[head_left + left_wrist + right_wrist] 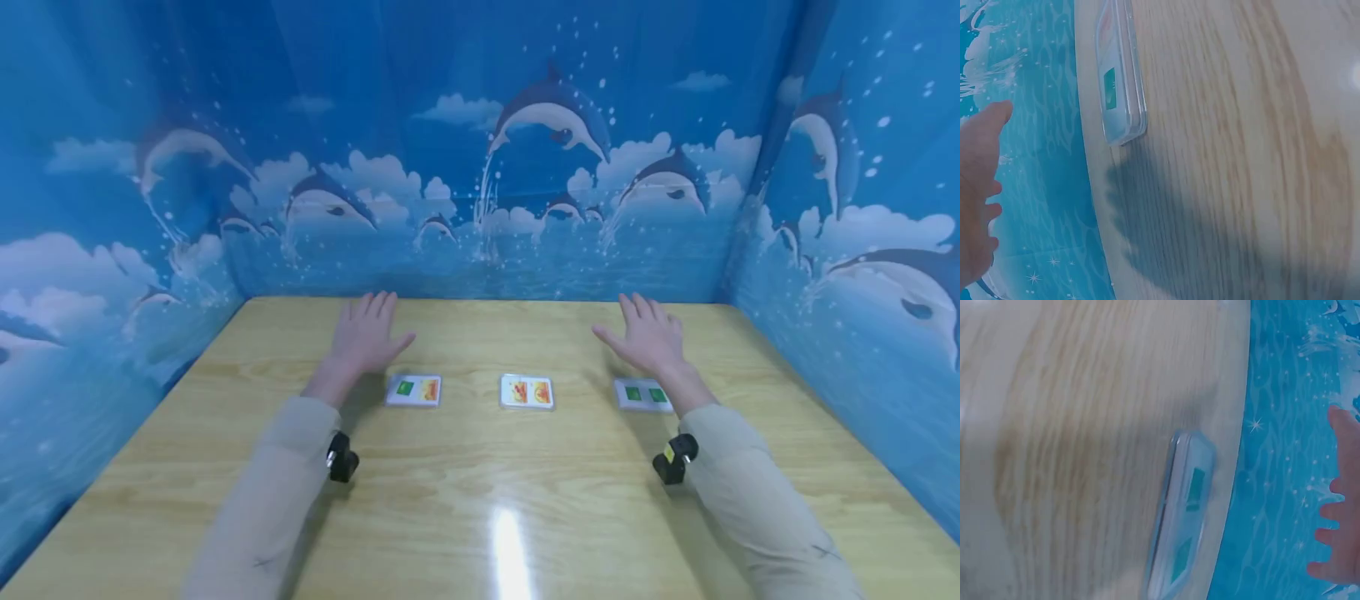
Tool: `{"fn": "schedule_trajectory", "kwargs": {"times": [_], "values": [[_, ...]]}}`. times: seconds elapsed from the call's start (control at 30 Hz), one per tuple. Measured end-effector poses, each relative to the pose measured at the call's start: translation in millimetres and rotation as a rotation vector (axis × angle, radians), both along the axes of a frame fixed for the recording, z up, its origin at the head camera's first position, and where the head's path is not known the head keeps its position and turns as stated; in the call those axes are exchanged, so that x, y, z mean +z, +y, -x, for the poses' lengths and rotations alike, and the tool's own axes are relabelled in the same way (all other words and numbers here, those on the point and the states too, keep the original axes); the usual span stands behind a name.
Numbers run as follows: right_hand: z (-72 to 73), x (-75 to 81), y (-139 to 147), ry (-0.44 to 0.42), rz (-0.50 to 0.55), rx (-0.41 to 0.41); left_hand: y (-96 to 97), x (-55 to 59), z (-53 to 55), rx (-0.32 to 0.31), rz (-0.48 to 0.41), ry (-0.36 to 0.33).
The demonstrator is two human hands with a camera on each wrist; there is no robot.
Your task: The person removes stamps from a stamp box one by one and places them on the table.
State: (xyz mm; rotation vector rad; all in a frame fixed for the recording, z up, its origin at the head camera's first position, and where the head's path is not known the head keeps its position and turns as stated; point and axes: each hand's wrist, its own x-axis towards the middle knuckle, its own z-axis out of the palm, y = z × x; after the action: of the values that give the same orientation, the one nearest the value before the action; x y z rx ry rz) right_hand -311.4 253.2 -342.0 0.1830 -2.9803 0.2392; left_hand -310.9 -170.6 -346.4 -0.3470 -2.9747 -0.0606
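Observation:
Three flat clear cases lie in a row on the wooden table (465,467). The left case (414,391) shows one green card and one orange picture card. Two orange picture cards appear in the middle case (527,392). In the right case (633,395) both cards are green, and the right forearm covers part of its edge. My left hand (367,333) hovers with spread fingers beyond and left of the left case, touching nothing. My right hand (647,335) is held likewise above and beyond the right case, also holding nothing. Both wrist views show the hands raised off the table.
A blue curtain (420,242) with dolphins and clouds surrounds the table's back and sides. Black wrist cameras are strapped on the left wrist (342,457) and the right wrist (675,458). Light glares off the table's near middle.

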Motion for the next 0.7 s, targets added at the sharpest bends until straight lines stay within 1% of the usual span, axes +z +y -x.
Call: {"fn": "schedule_trajectory", "kwargs": {"times": [0.07, 0.13, 0.2, 0.3, 0.43, 0.57, 0.7], "values": [[0.0, 4.0, -4.8, 0.030, 0.001, 0.007, -0.1, 4.9, -1.3, -0.015, 0.018, 0.051], [0.1, 8.2, -9.9, 0.051, 0.011, 0.018, 0.0, 10.5, -3.7, -0.026, 0.018, 0.090], [0.3, 11.7, -15.9, 0.074, 0.011, 0.031, -0.1, 15.0, -6.3, -0.040, 0.009, 0.111], [0.1, 14.5, -27.2, 0.108, -0.014, 0.060, -1.8, 18.9, -10.2, -0.056, 0.001, 0.119], [-1.5, 13.4, -44.3, 0.138, -0.023, 0.119, -6.2, 18.4, -15.4, -0.076, 0.027, 0.117], [-4.7, 11.8, -62.3, 0.151, -0.013, 0.186, -11.4, 15.0, -21.7, -0.106, 0.059, 0.126], [-8.2, 10.3, -81.3, 0.151, -0.060, 0.216, -15.5, 11.5, -27.9, -0.126, 0.070, 0.111]]}}
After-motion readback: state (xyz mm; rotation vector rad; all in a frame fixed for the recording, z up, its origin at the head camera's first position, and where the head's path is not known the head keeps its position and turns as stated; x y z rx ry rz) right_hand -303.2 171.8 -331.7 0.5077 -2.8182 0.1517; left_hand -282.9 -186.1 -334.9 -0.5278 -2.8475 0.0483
